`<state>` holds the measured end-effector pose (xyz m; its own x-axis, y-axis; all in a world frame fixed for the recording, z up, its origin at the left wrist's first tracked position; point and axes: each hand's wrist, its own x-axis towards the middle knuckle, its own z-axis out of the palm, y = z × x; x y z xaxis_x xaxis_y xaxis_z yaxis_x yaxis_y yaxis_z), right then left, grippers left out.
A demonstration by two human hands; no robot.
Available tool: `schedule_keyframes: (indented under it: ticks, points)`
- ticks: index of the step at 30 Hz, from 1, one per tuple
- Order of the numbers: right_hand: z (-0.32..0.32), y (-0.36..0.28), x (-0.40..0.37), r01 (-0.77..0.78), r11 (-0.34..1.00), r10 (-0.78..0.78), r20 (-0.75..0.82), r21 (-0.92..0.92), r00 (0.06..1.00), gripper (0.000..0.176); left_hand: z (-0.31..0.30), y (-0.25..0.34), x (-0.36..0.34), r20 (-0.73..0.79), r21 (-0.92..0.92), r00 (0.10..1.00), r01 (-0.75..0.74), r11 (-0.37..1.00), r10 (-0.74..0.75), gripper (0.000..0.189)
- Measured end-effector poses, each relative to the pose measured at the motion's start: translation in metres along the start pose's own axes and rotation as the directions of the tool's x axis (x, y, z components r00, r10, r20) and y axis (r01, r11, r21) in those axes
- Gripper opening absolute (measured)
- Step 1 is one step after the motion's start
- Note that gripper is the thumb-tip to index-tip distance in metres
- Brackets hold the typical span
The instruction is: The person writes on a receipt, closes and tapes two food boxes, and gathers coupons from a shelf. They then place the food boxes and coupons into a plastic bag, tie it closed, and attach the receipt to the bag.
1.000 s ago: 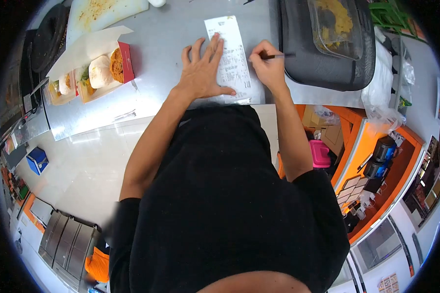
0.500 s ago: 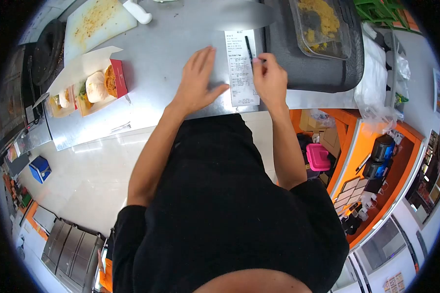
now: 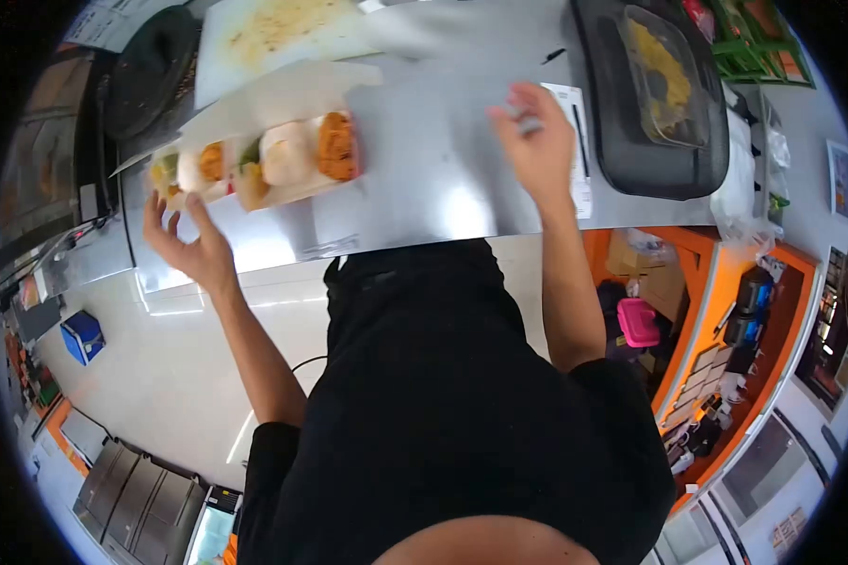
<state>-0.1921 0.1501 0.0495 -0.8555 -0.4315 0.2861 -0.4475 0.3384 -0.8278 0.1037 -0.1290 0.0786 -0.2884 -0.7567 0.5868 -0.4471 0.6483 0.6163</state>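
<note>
My left hand (image 3: 193, 250) is open with its fingers spread, at the front edge of the left food box (image 3: 171, 195). That box holds white and orange food. Beside it, a larger open box (image 3: 287, 195) contains a white mound, orange food and some greens. My right hand (image 3: 540, 155) is over the counter, left of a printed receipt (image 3: 582, 202), with thumb and fingers curled round a small greyish patch that I cannot make out. A dark pen (image 3: 580, 141) lies on the receipt.
A cutting board (image 3: 264, 38) with crumbs lies at the back left of the metal counter (image 3: 415, 179). On the right, a black case (image 3: 622, 165) bears a clear container (image 3: 683, 130) of yellow food. A small black item (image 3: 554, 56) lies behind the receipt.
The view has shifted left. My left hand has moved from beside the receipt to the left food box. My right hand has come off the pen and receipt, to their left.
</note>
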Motion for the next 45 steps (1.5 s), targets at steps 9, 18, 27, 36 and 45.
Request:
schedule_keyframes:
  ticks: [9,18,27,36,45]
  points:
    - [0.147,-0.070,-0.002,0.163,0.986,-0.159,0.122,-0.025,0.980,0.029,0.024,-0.027,0.047,0.231,-0.005,0.951,-0.212,0.977,0.208,0.060]
    - [0.110,-0.037,-0.048,0.244,0.969,-0.238,-0.143,0.031,0.961,0.016,0.043,-0.016,0.021,0.286,0.195,0.837,-0.528,0.826,0.467,0.027]
    - [0.071,0.007,-0.036,0.155,0.987,-0.157,-0.131,-0.031,0.979,0.026,0.101,0.002,-0.024,0.578,-0.179,0.811,0.015,0.984,0.092,0.041]
    - [0.064,-0.007,-0.032,-0.106,0.980,0.110,-0.017,0.171,0.994,0.017,0.115,0.023,-0.048,0.631,-0.114,0.741,0.383,0.916,-0.231,0.044]
    - [0.075,0.013,-0.064,0.014,0.989,-0.015,0.001,0.149,1.000,0.023,0.127,0.010,-0.081,0.592,-0.302,0.758,0.524,0.797,-0.274,0.041]
